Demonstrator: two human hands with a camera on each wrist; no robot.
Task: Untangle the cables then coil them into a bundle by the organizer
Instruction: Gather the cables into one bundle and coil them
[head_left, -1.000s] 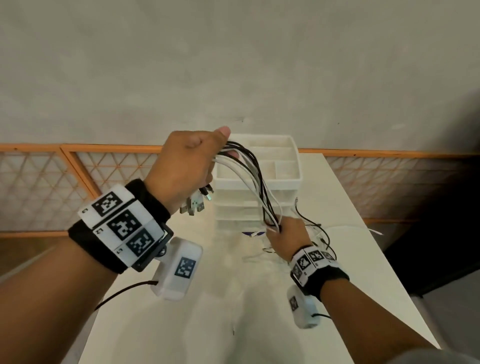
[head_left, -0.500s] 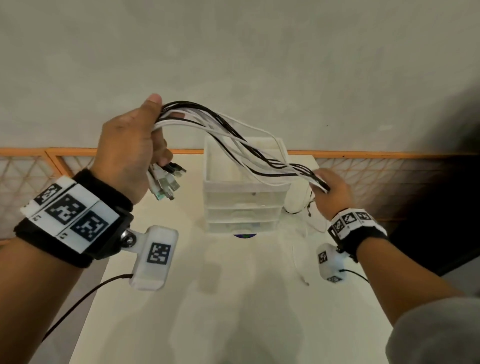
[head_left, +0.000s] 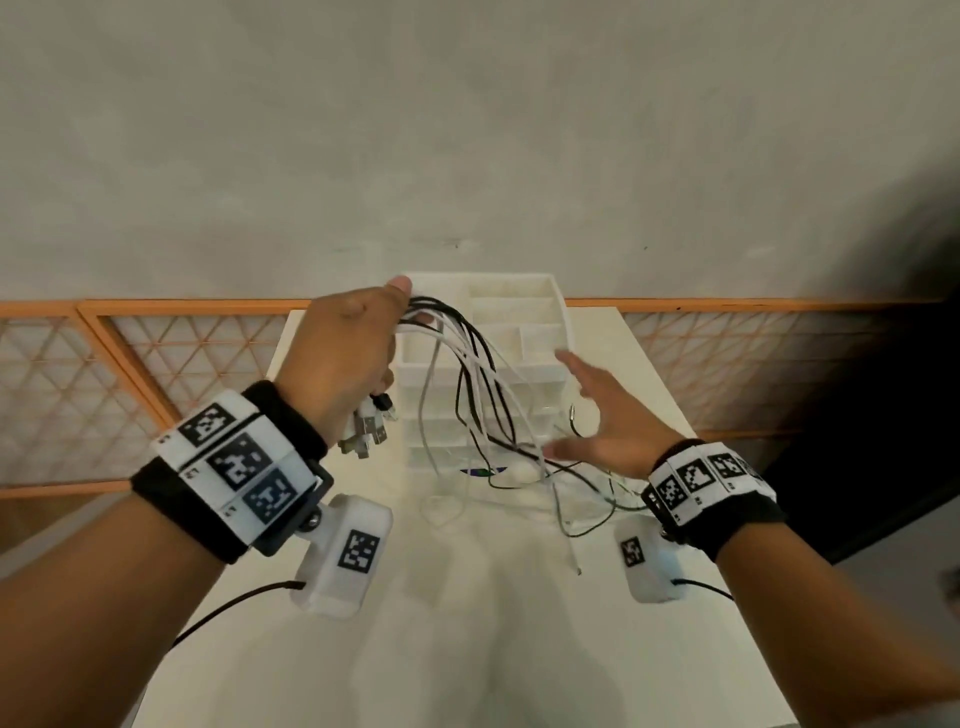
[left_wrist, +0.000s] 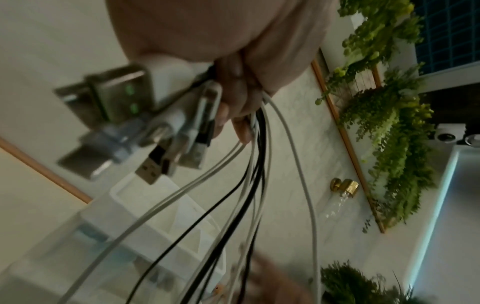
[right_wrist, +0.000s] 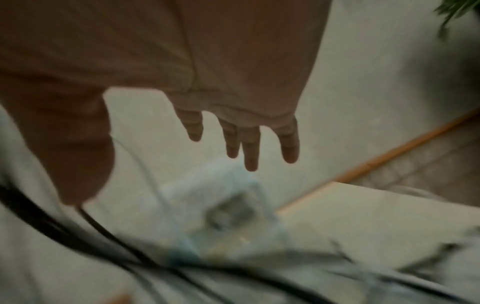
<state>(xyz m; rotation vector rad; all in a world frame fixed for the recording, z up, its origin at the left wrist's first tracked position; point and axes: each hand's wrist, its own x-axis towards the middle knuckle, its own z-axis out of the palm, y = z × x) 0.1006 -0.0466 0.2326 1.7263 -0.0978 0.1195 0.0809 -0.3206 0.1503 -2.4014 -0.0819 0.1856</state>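
Note:
My left hand grips a bunch of black and white cables in front of the white drawer organizer. Their USB plugs stick out below the fist, seen close up as USB plugs in the left wrist view, where the cables hang from the left hand. The strands drop to the table and spread out loose to the right. My right hand hovers open beside them with straight fingers, holding nothing.
The organizer stands at the far end of the white table, against a grey wall. An orange lattice railing runs behind the table on both sides. Loose cable ends lie on the table under my right wrist. Green plants show in the left wrist view.
My left hand has come down and rightward with the bunch. My right hand has let go of the cables and opened; the strands that it held now hang down onto the table.

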